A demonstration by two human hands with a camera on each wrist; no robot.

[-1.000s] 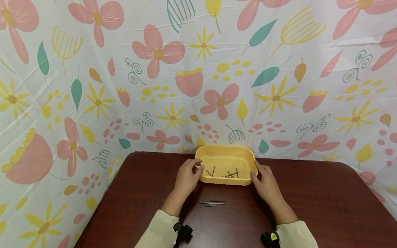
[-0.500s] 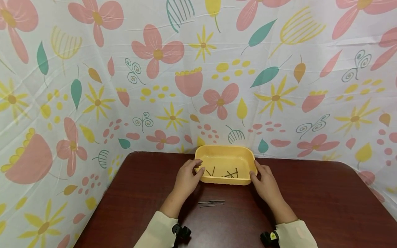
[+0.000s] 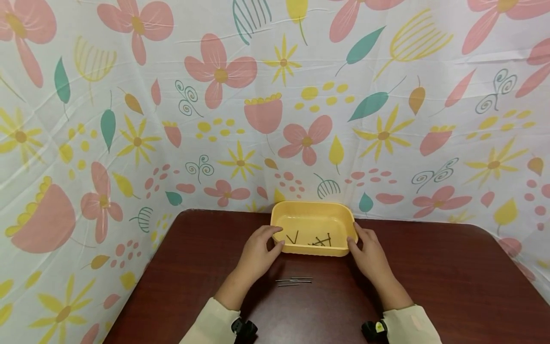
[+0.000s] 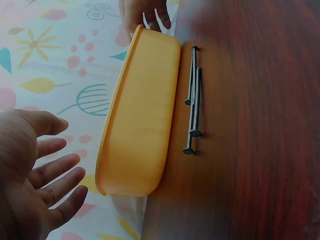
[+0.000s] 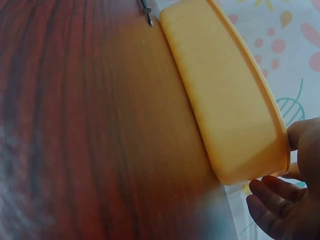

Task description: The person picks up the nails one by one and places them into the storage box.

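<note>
A yellow plastic tray stands at the far side of the table, with several dark nails inside it. My left hand is at its left end, thumb and fingers spread; the left wrist view shows this hand with its palm bare, apart from the tray wall. At the opposite end, my right hand holds the tray's corner, thumb at the rim and the other fingers by the end wall. Several silvery nails lie side by side on the table in front of the tray.
The dark red-brown wooden table reaches back to a hanging cloth printed with flowers and leaves. The tray's back rim is close to that cloth. Black cameras are strapped at both wrists, over cream sleeves.
My left hand's fingers have come off the tray's left rim and spread a little, and its wrist has drawn slightly left. Right hand, tray and nails stay as they were.
</note>
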